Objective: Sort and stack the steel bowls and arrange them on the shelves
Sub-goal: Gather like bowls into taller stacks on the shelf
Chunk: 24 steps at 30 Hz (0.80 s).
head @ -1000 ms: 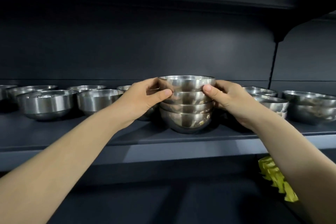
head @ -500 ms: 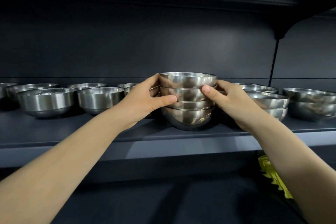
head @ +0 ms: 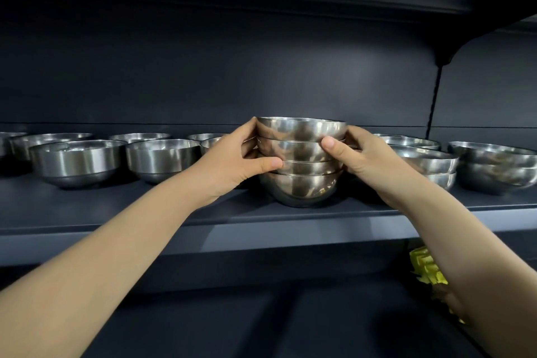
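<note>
Head view: two hands hold a stack of steel bowls [head: 300, 160] on the dark shelf [head: 116, 208].
The left hand [head: 232, 163] and the right hand [head: 369, 157] grip the stack from both sides, thumbs in front, fingers curled behind. Single bowls [head: 78, 160] stand to its left, low stacks [head: 494, 167] to its right.

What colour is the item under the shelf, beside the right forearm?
The item is bright yellow; the head view, the only one, shows it.

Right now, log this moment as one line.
left hand: grips bowl stack | right hand: grips bowl stack | bowl stack: upright on shelf
</note>
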{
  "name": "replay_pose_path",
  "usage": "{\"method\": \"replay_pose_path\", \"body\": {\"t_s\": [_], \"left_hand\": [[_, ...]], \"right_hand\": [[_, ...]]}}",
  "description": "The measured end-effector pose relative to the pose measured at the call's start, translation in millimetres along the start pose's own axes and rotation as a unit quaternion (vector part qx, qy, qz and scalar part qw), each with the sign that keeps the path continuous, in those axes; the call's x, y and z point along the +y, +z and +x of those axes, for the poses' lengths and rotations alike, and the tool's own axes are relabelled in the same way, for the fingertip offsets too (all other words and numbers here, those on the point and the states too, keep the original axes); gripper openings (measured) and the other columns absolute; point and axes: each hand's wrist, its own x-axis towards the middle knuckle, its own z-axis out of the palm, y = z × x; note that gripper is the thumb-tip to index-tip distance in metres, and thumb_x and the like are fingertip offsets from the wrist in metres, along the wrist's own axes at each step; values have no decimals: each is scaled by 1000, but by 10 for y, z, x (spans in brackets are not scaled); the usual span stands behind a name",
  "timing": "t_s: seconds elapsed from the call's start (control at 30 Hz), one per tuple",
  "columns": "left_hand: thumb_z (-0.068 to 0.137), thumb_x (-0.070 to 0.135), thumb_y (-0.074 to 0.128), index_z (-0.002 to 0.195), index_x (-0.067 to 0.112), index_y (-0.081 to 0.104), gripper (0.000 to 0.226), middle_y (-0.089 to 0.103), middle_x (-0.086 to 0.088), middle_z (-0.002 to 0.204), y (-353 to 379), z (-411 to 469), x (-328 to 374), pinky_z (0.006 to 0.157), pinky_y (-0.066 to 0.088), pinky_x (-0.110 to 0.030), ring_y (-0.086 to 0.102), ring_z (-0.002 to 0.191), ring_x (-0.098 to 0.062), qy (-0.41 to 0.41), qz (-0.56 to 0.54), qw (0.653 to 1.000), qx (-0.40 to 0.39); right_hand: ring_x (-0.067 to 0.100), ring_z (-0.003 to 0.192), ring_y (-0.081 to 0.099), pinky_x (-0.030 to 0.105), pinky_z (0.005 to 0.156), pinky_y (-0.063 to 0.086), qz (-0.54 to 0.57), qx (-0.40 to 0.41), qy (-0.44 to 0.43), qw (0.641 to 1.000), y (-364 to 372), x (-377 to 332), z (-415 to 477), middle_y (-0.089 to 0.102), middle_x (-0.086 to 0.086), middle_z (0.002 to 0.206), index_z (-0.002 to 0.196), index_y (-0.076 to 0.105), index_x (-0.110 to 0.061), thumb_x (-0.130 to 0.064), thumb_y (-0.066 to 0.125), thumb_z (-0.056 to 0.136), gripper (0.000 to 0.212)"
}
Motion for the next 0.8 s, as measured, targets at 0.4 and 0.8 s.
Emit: {"method": "replay_pose_path", "body": {"t_s": [0.4, 0.8], "left_hand": [[84, 2, 65, 117, 12, 54, 37, 66, 0, 108, 18, -26, 25, 81, 47, -10, 63, 104, -8, 2, 35, 999, 2], [78, 12, 73, 107, 47, 50, 51, 63, 19, 104, 232, -201, -88, 89, 45, -17, 62, 101, 2, 6, 39, 997, 62]], "right_hand": [[-12, 75, 59, 10, 64, 42, 15, -53, 27, 998, 1, 16, -65, 63, -16, 93, 103, 55, -30, -63, 57, 64, 51], [5, 102, 63, 23, 85, 49, 65, -42, 25, 997, 53, 183, -120, 68, -7, 108, 110, 56, -29, -49, 78, 48, 69]]}}
